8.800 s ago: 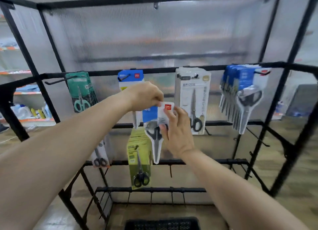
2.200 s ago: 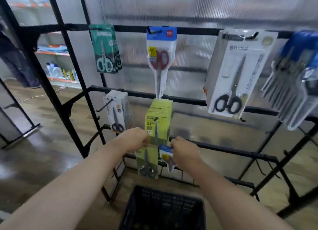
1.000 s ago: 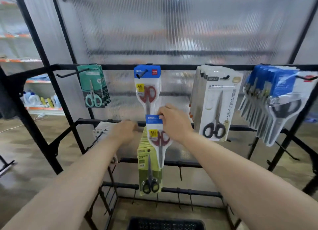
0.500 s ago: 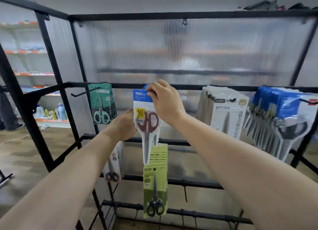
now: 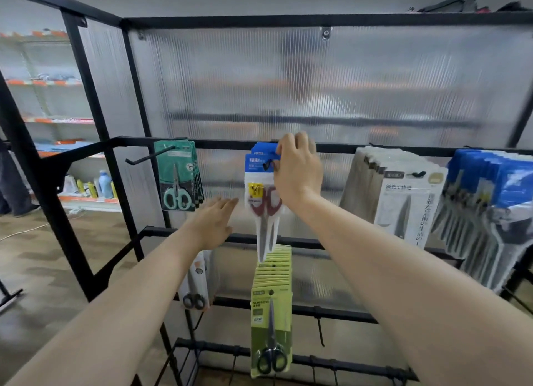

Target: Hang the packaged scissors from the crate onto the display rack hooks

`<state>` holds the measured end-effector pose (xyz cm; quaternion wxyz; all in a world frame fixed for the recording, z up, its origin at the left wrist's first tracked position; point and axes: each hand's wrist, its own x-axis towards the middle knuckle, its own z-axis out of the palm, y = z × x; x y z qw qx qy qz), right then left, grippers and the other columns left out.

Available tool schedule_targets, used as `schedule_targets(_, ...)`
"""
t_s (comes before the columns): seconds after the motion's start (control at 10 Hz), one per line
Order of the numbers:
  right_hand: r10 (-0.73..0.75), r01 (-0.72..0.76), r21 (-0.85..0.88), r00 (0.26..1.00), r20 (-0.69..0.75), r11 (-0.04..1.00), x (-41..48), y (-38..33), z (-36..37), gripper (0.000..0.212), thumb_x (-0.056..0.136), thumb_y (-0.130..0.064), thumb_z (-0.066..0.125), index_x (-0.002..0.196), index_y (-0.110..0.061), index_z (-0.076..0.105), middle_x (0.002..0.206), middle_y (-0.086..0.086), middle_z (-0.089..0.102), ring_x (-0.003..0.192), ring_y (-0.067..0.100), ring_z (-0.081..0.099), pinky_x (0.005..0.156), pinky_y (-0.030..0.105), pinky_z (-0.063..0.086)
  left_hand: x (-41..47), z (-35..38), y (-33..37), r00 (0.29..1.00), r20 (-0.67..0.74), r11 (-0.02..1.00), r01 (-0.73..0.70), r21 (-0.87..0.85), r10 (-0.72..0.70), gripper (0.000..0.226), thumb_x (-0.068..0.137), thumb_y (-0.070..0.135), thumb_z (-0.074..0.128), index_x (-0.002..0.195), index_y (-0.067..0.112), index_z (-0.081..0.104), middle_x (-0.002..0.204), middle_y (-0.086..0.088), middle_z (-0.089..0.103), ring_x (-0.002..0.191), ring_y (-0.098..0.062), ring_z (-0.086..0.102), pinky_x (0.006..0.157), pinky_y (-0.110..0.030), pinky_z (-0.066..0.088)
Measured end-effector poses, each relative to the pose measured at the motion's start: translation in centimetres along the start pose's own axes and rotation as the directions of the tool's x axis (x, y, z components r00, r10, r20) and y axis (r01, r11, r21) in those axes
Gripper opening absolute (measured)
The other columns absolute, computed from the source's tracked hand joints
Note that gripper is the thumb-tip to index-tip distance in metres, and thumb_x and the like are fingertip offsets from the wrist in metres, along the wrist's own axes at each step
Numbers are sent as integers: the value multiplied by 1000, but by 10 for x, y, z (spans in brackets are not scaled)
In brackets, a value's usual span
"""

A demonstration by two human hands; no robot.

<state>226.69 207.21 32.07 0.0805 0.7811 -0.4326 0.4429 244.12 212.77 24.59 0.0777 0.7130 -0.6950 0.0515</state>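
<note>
Mid-frame, our right hand point(image 5: 297, 172) pinches the red scissors pack point(image 5: 264, 204) onto its hook point(image 5: 267, 163), left hand point(image 5: 213, 221) flat-fingered beside it; next we likely seat it fully and let go.

rack point(image 5: 202, 141): matt black metal | panel point(image 5: 375, 82): ribbed translucent plastic | scissors pack point(image 5: 261, 189): glossy plastic

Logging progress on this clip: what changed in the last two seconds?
The right hand lifted the red scissors pack from above the crate to the top hook, pinching its blue card there. The left hand rose too, open beside it. The green packs and yellow packs hang as before.
</note>
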Motion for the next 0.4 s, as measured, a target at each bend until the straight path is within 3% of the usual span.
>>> schedule_targets(0.1, 129, -125, -105, 991, 32, 987, 4, 3, 6, 25, 91, -22, 57, 113, -11, 54, 113, 6, 56, 106, 24, 47, 85, 34, 41, -5, 12, -7, 999, 18, 999, -29, -37, 30, 69, 95, 26, 50, 150, 13, 10, 157, -10, 15, 145, -26, 11, 118, -41, 15)
schedule_targets(0.2, 174, -158, -112, 973, 151, 981, -8, 1, 10, 19, 94, -21, 48, 110, -14, 55, 105, 3, 59, 102, 23, 51, 81, 33, 38, -13, 24, -14, 998, 52, 998, -27, -48, 29, 71, 96, 27, 48, 151, 12, 6, 158, -10, 9, 146, -23, 7, 119, -38, 13)
schedule_targets(0.4, 94, -75, -71, 938, 335, 995, -66, 4, 2, 47, 91, -24, 54, 134, -18, 38, 128, 7, 47, 119, 25, 44, 97, 38, 38, -37, 30, -8, 990, 141, 1000, 22, -15, -20, 72, 99, 27, 43, 151, 13, -4, 159, -7, -5, 147, -21, -3, 119, -35, 5)
